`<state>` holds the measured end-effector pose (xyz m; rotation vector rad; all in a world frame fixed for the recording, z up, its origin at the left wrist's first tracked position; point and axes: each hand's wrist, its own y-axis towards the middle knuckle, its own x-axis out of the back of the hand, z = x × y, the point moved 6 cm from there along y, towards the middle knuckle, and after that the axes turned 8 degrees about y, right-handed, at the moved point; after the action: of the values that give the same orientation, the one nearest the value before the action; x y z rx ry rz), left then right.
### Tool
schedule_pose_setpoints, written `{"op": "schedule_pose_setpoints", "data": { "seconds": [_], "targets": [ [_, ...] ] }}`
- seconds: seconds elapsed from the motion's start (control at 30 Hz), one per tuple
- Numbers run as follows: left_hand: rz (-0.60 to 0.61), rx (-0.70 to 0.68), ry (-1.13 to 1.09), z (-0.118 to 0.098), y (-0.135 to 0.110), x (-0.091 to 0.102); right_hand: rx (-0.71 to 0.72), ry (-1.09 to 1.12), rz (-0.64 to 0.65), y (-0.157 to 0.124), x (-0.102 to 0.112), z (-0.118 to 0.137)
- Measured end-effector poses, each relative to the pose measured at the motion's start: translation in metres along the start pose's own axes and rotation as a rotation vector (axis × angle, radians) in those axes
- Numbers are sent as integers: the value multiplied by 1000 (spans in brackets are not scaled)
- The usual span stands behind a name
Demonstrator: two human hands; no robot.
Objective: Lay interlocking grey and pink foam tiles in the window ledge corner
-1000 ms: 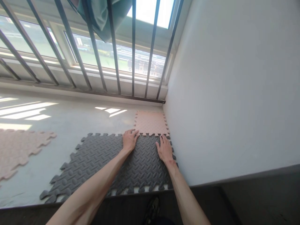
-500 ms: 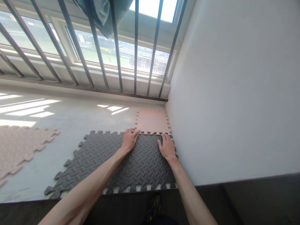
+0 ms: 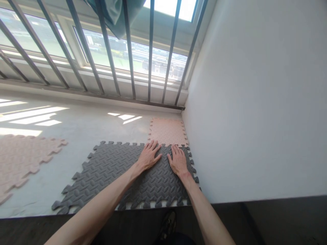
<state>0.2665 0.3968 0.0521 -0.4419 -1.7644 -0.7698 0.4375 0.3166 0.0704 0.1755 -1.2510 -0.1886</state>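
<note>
Dark grey foam mat (image 3: 112,166) with embossed interlaced tread pattern; peach foam tile (image 3: 167,131) and peach foam mat (image 3: 22,160) with matching tread; teal cloth (image 3: 112,13); pale grey wall (image 3: 255,102).

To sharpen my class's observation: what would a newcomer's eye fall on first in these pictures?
The eye goes first to the left hand and the right hand, flat on a dark grey interlocking foam mat at lower centre, below a peach foam tile in the corner. Above, a barred window fills the top, a teal cloth hanging there; a peach foam mat lies at far left.
</note>
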Motion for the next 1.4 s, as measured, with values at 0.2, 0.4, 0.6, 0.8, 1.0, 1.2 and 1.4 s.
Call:
{"op": "schedule_pose_setpoints", "data": {
  "seconds": [0.2,0.4,0.6,0.8,1.0,1.2,1.4],
  "targets": [
    [14,5,-3,-3,-4,1,-11,-32,-40,17,6,11],
    [23,-2,0,-2,-4,1,-272,-80,-97,13,-2,-31],
    [14,-7,7,-2,-3,-2,-298,-65,-59,12,-8,-43],
    [34,79,17,-12,-9,-11,-295,-65,-68,-3,-12,-31],
    [49,70,-13,-19,-47,-10,-240,-70,-65,-43,-11,-4],
    [87,68,-11,-27,-120,10,-221,-85,-64,-90,-4,29],
    [47,43,-40,-38,-200,38,-175,-42,-116,-146,6,64]
  ]
}}
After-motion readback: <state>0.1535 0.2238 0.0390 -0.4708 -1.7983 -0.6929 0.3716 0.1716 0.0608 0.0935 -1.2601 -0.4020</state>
